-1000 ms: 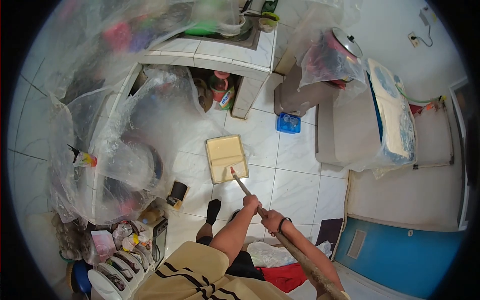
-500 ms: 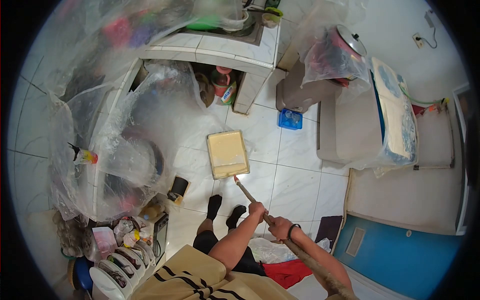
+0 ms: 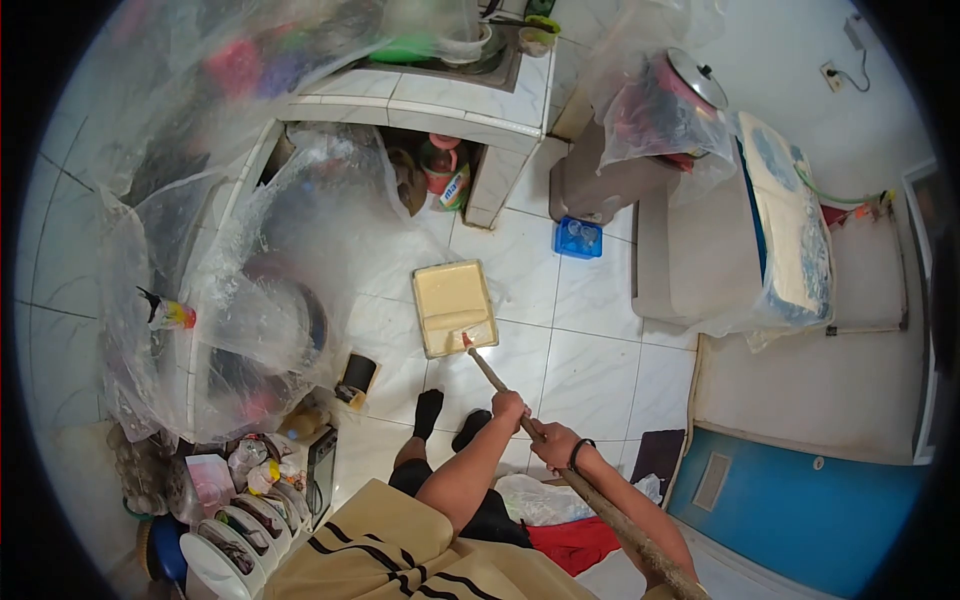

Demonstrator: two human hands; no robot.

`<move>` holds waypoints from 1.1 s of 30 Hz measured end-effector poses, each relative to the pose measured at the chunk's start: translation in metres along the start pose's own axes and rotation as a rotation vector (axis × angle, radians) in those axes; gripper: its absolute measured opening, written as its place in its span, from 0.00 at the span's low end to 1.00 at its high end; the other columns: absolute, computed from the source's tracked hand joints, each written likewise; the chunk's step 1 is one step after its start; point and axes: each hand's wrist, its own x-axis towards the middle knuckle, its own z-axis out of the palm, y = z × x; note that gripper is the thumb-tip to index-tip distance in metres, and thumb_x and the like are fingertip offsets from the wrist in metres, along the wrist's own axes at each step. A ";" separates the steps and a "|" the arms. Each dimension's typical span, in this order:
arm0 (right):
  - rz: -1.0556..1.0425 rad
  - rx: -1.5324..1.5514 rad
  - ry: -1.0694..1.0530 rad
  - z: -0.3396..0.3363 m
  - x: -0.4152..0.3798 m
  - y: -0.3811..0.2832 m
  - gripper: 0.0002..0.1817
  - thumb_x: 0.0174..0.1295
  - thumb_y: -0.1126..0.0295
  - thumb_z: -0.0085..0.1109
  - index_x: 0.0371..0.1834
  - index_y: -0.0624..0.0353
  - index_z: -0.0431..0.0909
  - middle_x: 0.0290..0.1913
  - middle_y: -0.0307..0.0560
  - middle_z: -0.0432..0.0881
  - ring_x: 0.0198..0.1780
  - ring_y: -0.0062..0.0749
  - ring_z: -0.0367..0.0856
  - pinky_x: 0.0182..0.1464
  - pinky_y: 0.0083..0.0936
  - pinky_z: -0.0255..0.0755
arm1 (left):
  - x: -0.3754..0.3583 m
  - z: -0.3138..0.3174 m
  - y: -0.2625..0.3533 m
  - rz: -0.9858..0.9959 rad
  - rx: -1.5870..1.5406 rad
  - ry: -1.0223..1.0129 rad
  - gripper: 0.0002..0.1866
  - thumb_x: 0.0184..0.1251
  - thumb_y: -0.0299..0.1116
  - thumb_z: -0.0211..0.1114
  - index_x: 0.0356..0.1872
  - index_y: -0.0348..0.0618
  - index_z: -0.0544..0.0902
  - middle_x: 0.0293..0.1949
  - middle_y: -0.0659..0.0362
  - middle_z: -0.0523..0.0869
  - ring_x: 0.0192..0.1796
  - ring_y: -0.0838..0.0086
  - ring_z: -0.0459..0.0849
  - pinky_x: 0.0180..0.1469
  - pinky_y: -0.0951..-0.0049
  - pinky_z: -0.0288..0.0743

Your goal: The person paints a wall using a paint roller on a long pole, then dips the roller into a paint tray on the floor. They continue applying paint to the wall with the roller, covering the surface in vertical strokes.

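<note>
Left hand (image 3: 510,406) and right hand (image 3: 556,445) both gripping long pole (image 3: 486,371), tray of cream paint (image 3: 450,351) on floor ahead of left hand.

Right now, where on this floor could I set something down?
The white tiles look bare between the tray, the blue box and the dark mat. A smaller patch lies between the tray and the counter's pillar. It's crowded leftward, with plastic sheeting and a black container, and around the feet and pole.
</note>
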 end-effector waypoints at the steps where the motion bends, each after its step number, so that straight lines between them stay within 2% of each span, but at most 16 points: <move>1: 0.012 -0.010 -0.003 0.001 -0.006 0.000 0.24 0.57 0.71 0.47 0.60 0.56 0.65 0.20 0.48 0.77 0.16 0.31 0.77 0.18 0.28 0.75 | -0.006 0.000 -0.002 -0.018 -0.032 -0.002 0.07 0.64 0.25 0.46 0.29 0.33 0.70 0.18 0.52 0.73 0.16 0.65 0.75 0.17 0.66 0.70; 3: 0.039 -0.025 -0.018 0.001 -0.019 -0.004 0.25 0.57 0.71 0.47 0.61 0.56 0.65 0.21 0.48 0.78 0.15 0.31 0.77 0.18 0.28 0.75 | -0.018 0.002 -0.007 -0.052 -0.095 -0.002 0.05 0.63 0.22 0.46 0.27 0.36 0.67 0.18 0.53 0.72 0.16 0.67 0.73 0.16 0.67 0.68; 7: 0.056 0.004 -0.041 -0.001 -0.031 0.001 0.26 0.56 0.71 0.47 0.62 0.56 0.64 0.21 0.50 0.78 0.14 0.32 0.77 0.18 0.28 0.75 | -0.042 0.008 -0.012 -0.104 -0.056 0.065 0.05 0.63 0.23 0.45 0.29 0.34 0.69 0.19 0.52 0.72 0.16 0.66 0.73 0.17 0.66 0.68; 10: 0.063 -0.081 -0.037 0.015 -0.005 0.016 0.28 0.56 0.71 0.47 0.64 0.55 0.63 0.21 0.50 0.78 0.15 0.32 0.77 0.17 0.29 0.74 | -0.013 -0.005 -0.030 -0.181 -0.044 0.009 0.09 0.65 0.27 0.46 0.34 0.30 0.72 0.19 0.51 0.76 0.19 0.64 0.78 0.20 0.65 0.72; 11: 0.049 -0.092 -0.012 0.021 -0.001 0.015 0.28 0.56 0.71 0.47 0.64 0.56 0.63 0.21 0.50 0.78 0.15 0.33 0.78 0.17 0.29 0.74 | 0.013 -0.007 -0.049 -0.116 -0.017 0.032 0.09 0.63 0.25 0.46 0.30 0.31 0.73 0.18 0.51 0.76 0.18 0.64 0.79 0.19 0.65 0.72; 14: 0.116 0.085 -0.031 0.018 0.014 0.014 0.27 0.57 0.70 0.48 0.63 0.59 0.64 0.21 0.50 0.78 0.16 0.32 0.78 0.17 0.29 0.75 | 0.015 -0.015 -0.024 -0.005 0.124 -0.096 0.09 0.62 0.25 0.47 0.27 0.32 0.73 0.16 0.51 0.75 0.17 0.64 0.78 0.18 0.65 0.71; 15: 0.105 0.101 -0.027 0.016 0.023 0.016 0.28 0.57 0.70 0.50 0.64 0.59 0.64 0.20 0.47 0.77 0.16 0.30 0.77 0.17 0.28 0.74 | 0.038 -0.016 -0.028 0.013 0.167 -0.110 0.09 0.61 0.24 0.47 0.24 0.33 0.73 0.16 0.51 0.75 0.16 0.63 0.78 0.17 0.65 0.71; 18: 0.121 0.193 0.015 0.008 0.036 0.010 0.29 0.57 0.70 0.51 0.65 0.58 0.63 0.19 0.44 0.74 0.15 0.28 0.76 0.16 0.27 0.73 | 0.027 -0.002 0.009 -0.048 -0.095 -0.026 0.06 0.62 0.22 0.48 0.25 0.36 0.68 0.18 0.52 0.71 0.15 0.67 0.70 0.15 0.68 0.66; 19: 0.109 0.213 0.018 0.002 0.031 0.004 0.29 0.58 0.70 0.52 0.66 0.58 0.63 0.19 0.42 0.72 0.15 0.27 0.74 0.16 0.26 0.73 | 0.021 0.003 0.017 -0.009 -0.064 0.005 0.06 0.62 0.23 0.48 0.25 0.37 0.68 0.17 0.53 0.70 0.15 0.67 0.70 0.15 0.70 0.65; 22: 0.066 0.172 0.020 -0.007 0.014 -0.003 0.29 0.59 0.70 0.50 0.66 0.57 0.62 0.20 0.43 0.74 0.15 0.27 0.75 0.16 0.26 0.73 | 0.008 0.008 0.025 -0.015 0.001 0.001 0.06 0.62 0.23 0.48 0.25 0.37 0.68 0.17 0.53 0.70 0.15 0.67 0.70 0.14 0.70 0.65; 23: 0.062 0.136 0.015 -0.009 0.004 -0.004 0.29 0.59 0.70 0.50 0.66 0.56 0.62 0.20 0.44 0.75 0.15 0.27 0.75 0.16 0.26 0.73 | 0.002 0.009 0.020 0.037 0.065 0.013 0.08 0.61 0.25 0.47 0.25 0.33 0.73 0.17 0.51 0.76 0.16 0.62 0.78 0.17 0.64 0.72; 26: 0.054 0.077 -0.005 -0.014 -0.026 -0.009 0.29 0.59 0.69 0.49 0.66 0.55 0.62 0.21 0.45 0.76 0.15 0.27 0.75 0.17 0.25 0.73 | -0.009 0.014 -0.002 0.028 -0.010 0.026 0.08 0.61 0.25 0.47 0.26 0.32 0.73 0.18 0.50 0.77 0.16 0.62 0.79 0.17 0.64 0.72; 29: 0.066 0.113 -0.050 -0.014 -0.038 -0.001 0.29 0.59 0.69 0.49 0.67 0.53 0.62 0.21 0.45 0.76 0.14 0.26 0.75 0.16 0.23 0.73 | -0.030 0.016 -0.010 -0.015 -0.002 0.076 0.08 0.62 0.26 0.48 0.30 0.31 0.73 0.17 0.51 0.77 0.16 0.63 0.78 0.17 0.64 0.72; 33: 0.102 0.108 -0.071 -0.005 -0.023 0.009 0.25 0.58 0.71 0.47 0.62 0.55 0.66 0.21 0.48 0.77 0.14 0.29 0.75 0.16 0.25 0.73 | -0.021 0.009 -0.018 -0.156 0.035 0.095 0.08 0.61 0.25 0.48 0.33 0.30 0.74 0.18 0.50 0.77 0.17 0.62 0.79 0.18 0.64 0.72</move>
